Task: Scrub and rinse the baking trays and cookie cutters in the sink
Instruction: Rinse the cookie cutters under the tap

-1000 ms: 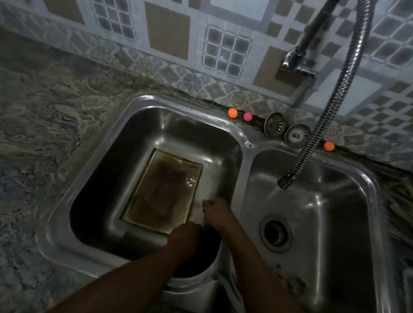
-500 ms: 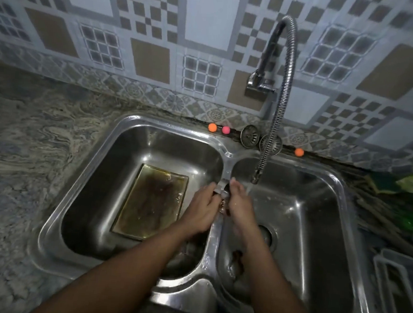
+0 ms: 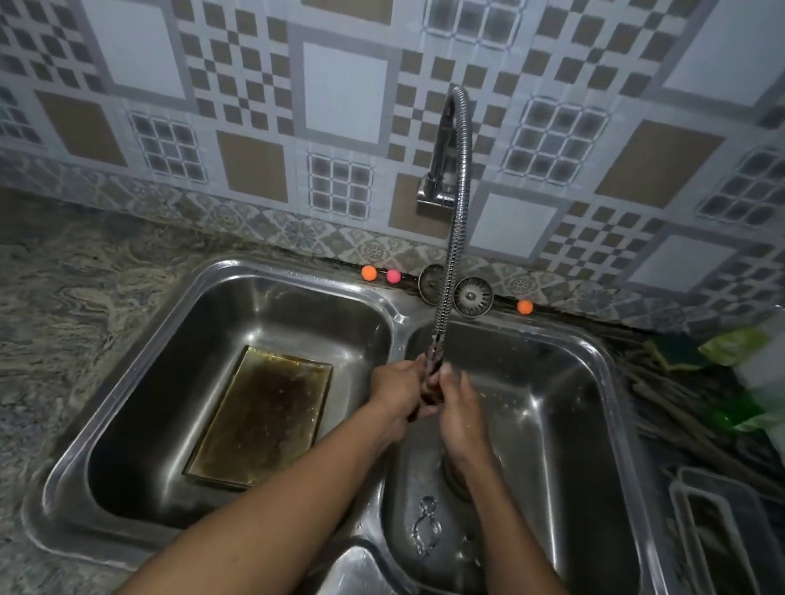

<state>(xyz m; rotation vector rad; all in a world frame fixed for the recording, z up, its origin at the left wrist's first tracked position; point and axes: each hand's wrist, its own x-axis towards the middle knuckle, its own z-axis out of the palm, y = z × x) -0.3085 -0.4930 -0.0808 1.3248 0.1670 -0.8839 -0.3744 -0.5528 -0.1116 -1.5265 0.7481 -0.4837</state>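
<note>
A grey-and-cream marbled stone table (image 3: 27,315) is seen all round a double-bowl stainless steel sink (image 3: 289,271). On the floor of the left bowl a rectangular, brown-stained glass-like baking tray (image 3: 268,419) is laid flat, its long axis running roughly from 1 o'clock to 7 o'clock. A flexible ribbed chrome tap hose (image 3: 458,208) is arched down from the tiled wall, and its tip is met by both hands just right of the sink's divider.

From the hands the tray lies at about 8 o'clock, well apart and lower; the left hand (image 3: 395,386) is the nearer one, so a reach for it is judged to fall to that side. Both forearms are stretched towards 12 o'clock. The left hand and the right hand (image 3: 461,408) are pressed together, fingers curled round a small dark object (image 3: 427,396) whose kind cannot be told. A small silver metal cookie cutter (image 3: 426,527) is left on the right bowl's floor, at 6 o'clock from the hands.
</note>
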